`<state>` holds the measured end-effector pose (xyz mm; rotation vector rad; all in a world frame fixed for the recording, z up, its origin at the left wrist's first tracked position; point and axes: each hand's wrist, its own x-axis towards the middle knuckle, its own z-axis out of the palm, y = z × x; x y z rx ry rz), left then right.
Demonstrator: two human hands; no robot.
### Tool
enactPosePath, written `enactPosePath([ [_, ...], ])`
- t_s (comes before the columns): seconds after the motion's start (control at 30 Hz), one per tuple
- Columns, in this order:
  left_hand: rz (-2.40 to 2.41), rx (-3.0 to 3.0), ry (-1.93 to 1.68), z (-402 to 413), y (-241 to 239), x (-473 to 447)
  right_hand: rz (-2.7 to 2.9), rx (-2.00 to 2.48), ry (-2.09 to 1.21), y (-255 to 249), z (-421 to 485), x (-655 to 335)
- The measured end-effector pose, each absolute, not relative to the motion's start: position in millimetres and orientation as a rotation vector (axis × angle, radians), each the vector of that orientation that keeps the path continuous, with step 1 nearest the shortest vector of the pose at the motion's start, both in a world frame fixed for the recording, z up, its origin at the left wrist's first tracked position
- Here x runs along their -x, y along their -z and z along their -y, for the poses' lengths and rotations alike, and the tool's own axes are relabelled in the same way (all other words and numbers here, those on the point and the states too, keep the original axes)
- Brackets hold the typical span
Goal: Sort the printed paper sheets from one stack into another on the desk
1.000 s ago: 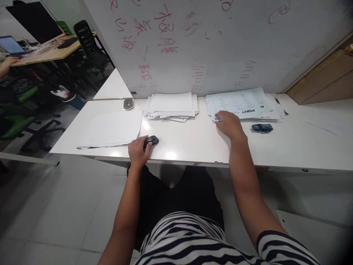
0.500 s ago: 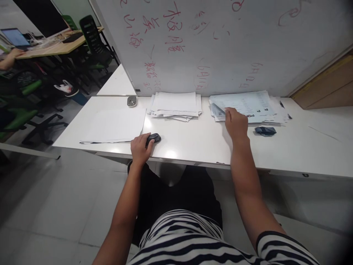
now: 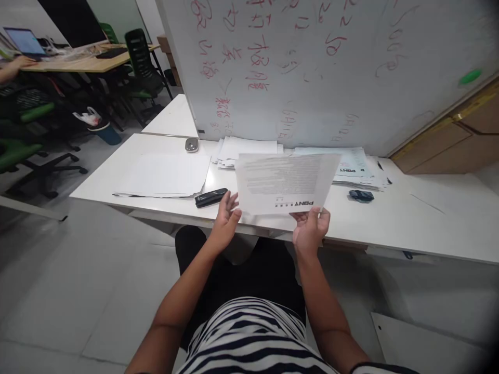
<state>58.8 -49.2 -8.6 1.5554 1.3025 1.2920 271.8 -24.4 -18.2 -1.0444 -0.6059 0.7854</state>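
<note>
My right hand pinches a printed sheet of paper at its lower right edge, thumb in front and fingers behind. The sheet is raised and tilted above the desk's front part. My left hand is beside the sheet's lower left corner with fingers spread; whether a fingertip touches the paper I cannot tell. Just left of that hand lies a black stapler. Behind the raised sheet, partly hidden, are a pile of white papers and a pile of pale blue printed papers.
More white sheets lie on the left of the white desk. A small grey device sits behind them, and a dark crumpled item lies at right. A whiteboard stands behind; cardboard boxes are at far right.
My right hand has lifted the sheet off the right pile and brought it left and toward me. My left hand has let go of the stapler and moved right toward the sheet.
</note>
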Motion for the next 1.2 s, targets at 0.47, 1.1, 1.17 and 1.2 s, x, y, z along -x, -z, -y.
enactPosePath([
  [0.47, -1.229, -1.138, -1.280, 50, 10, -63, 0.979, 1.162, -0.882, 33, 54, -310],
  [1.1, -1.289, -1.237, -1.218, 39, 11, -66, 1.146, 0.999, -1.095, 48, 27, -306],
  [1.17, -1.297, -1.247, -1.240, 38, 14, -66, 1.095, 1.007, -1.096, 54, 28, -304],
  [1.2, -1.303, -1.254, -1.250, 38, 15, -66, 1.076, 1.003, -1.095, 57, 28, -303],
])
